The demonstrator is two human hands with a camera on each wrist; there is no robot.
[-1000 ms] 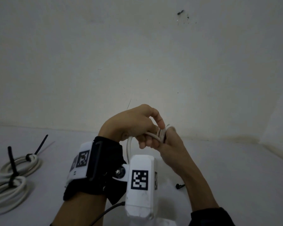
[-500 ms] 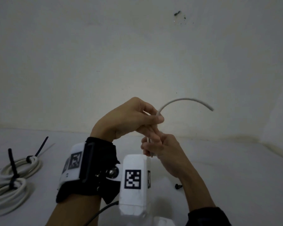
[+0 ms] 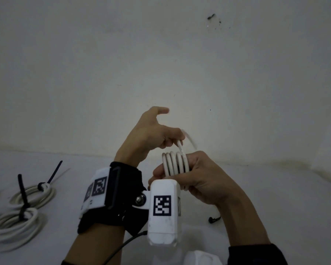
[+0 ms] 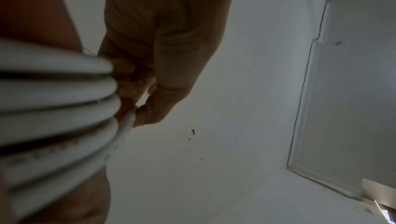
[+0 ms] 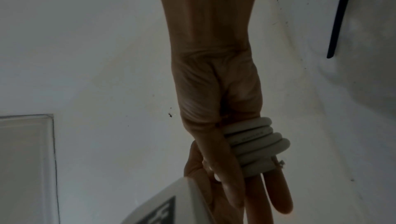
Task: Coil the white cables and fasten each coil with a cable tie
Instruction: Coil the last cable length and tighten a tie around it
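A white cable coil [image 3: 175, 163] of several turns is wound round the fingers of my right hand [image 3: 195, 175], held up above the table. In the right wrist view the coil [image 5: 255, 143] sits round my straight fingers, and my thumb [image 5: 222, 168] lies against it. My left hand [image 3: 177, 140] is just above the coil. It pinches the short free end of the cable [image 3: 180, 148], with the index finger pointing away. The left wrist view shows the coil [image 4: 53, 109] blurred and close, with my left fingertips [image 4: 145, 114] on the cable end [image 4: 126, 126].
Two tied white coils [image 3: 33, 192] [image 3: 13, 224] lie on the white table [image 3: 275, 197] at the left. Each has a black cable tie [image 3: 23, 196] sticking up. A small black piece [image 3: 214, 219] lies right of my right forearm. A pale wall stands close behind.
The free cable end that arched up to the right half a second ago is now wound down onto the coil. My left hand has risen and its index finger has opened out.
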